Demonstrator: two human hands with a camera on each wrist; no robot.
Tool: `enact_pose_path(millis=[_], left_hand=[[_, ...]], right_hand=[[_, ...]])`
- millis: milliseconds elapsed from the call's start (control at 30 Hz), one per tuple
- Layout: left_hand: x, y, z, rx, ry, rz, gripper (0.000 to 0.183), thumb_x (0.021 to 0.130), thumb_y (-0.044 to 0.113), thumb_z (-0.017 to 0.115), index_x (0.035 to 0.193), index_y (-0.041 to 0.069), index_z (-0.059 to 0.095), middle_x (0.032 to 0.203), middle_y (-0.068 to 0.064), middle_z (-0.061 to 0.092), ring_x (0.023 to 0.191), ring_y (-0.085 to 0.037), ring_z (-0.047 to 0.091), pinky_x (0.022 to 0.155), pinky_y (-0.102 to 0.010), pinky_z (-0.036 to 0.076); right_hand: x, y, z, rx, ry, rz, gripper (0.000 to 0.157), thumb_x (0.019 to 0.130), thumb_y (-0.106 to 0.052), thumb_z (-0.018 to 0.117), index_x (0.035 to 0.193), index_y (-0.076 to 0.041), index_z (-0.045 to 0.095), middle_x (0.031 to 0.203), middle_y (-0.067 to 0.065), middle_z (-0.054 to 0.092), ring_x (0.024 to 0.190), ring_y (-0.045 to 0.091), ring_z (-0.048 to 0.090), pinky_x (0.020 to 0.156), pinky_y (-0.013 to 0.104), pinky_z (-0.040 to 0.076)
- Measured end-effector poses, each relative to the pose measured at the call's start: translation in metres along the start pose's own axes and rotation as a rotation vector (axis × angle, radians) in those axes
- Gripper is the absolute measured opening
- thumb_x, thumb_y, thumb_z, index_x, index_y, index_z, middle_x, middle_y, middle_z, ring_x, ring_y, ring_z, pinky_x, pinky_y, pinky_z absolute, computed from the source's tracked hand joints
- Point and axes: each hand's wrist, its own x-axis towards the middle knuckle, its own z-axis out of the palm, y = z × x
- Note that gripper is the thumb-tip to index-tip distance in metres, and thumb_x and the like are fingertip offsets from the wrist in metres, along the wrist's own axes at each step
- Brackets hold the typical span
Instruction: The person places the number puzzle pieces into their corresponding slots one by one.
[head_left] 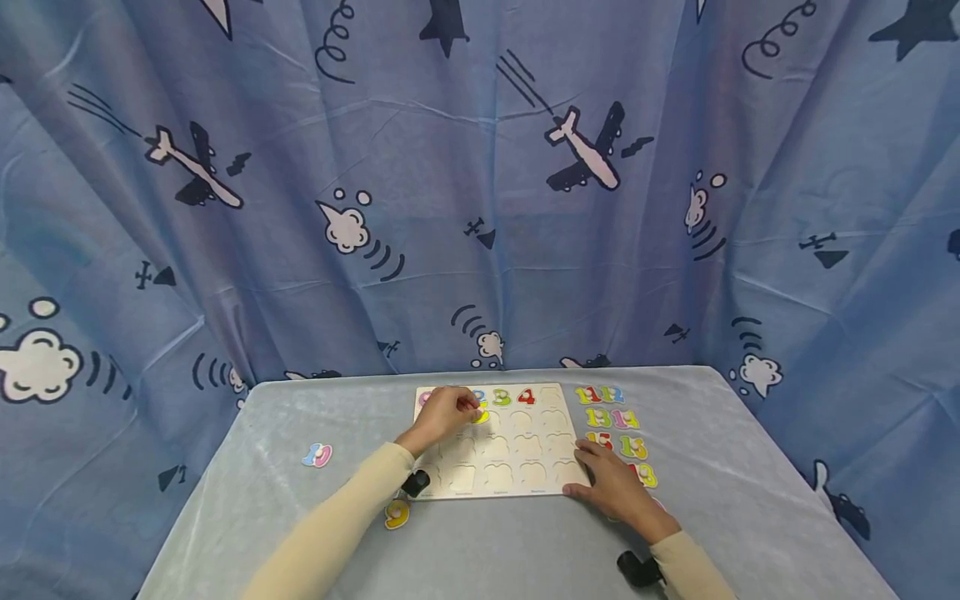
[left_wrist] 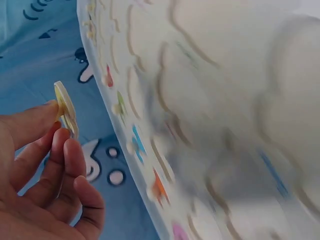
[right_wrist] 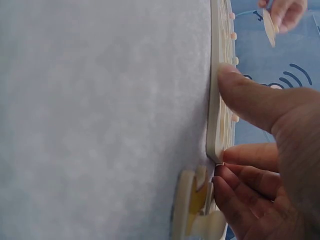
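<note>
My left hand [head_left: 447,410] pinches a yellow puzzle piece [left_wrist: 65,107] by its small knob, thumb against fingertips. It holds the piece tilted over the upper left part of a pale wooden puzzle board [head_left: 534,477]. In the board's top row sit a green 3 [head_left: 501,397], a red 4 [head_left: 526,397] and a blue 2 [head_left: 480,397], partly covered by my hand, as is a pink piece left of it. My right hand [head_left: 611,479] holds the board's near right corner, thumb at the near edge and fingers at the right side.
Right of the board, several number pieces stand in pairs, among them a red and yellow 11 [head_left: 588,395] and a pink and yellow 14 [head_left: 625,419]. A blue and pink 10 [head_left: 317,455] lies left on the grey tablecloth [head_left: 495,550]. Near my left wrist is a yellow piece [head_left: 397,514].
</note>
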Motion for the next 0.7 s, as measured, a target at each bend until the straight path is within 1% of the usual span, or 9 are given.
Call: enact_pose_path(millis=[167,400,600,700], left_hand=[[0.019,0.011,0.019,-0.030,-0.009,0.007,0.007,0.084,0.014,0.077,0.086,0.008,0.072,0.077,-0.001,0.069,0.068,-0.004,0.056,0.066,-0.019,0.047],[0.044,0.018,0.046,-0.055,-0.019,0.014,0.007,0.085,0.014,0.076,0.087,0.009,0.072,0.079,-0.001,0.068,0.070,-0.004,0.055,0.067,-0.019,0.046],[0.063,0.025,0.066,-0.124,-0.011,-0.004,0.008,0.086,0.017,0.076,0.089,0.011,0.073,0.079,0.002,0.067,0.071,-0.004,0.054,0.068,-0.019,0.045],[0.070,0.026,0.075,-0.126,0.001,-0.023,0.009,0.085,0.020,0.077,0.089,0.012,0.074,0.078,0.003,0.067,0.071,-0.003,0.054,0.071,-0.020,0.043]], right_hand=[[-0.001,-0.001,0.000,0.006,0.017,-0.020,0.073,0.076,-0.039,0.082,0.129,0.005,0.060,0.142,0.019,0.053,0.131,0.041,0.049,0.105,0.052,0.042],[-0.001,-0.002,-0.001,0.001,0.010,-0.012,0.074,0.075,-0.040,0.082,0.129,0.006,0.060,0.142,0.018,0.053,0.131,0.040,0.050,0.105,0.052,0.042],[0.001,-0.001,0.002,-0.006,0.018,-0.007,0.074,0.075,-0.041,0.082,0.129,0.004,0.061,0.142,0.016,0.053,0.131,0.039,0.050,0.105,0.051,0.042],[0.002,-0.002,0.003,-0.004,0.013,-0.009,0.074,0.075,-0.041,0.082,0.130,0.004,0.060,0.143,0.016,0.053,0.132,0.038,0.049,0.105,0.051,0.042]])
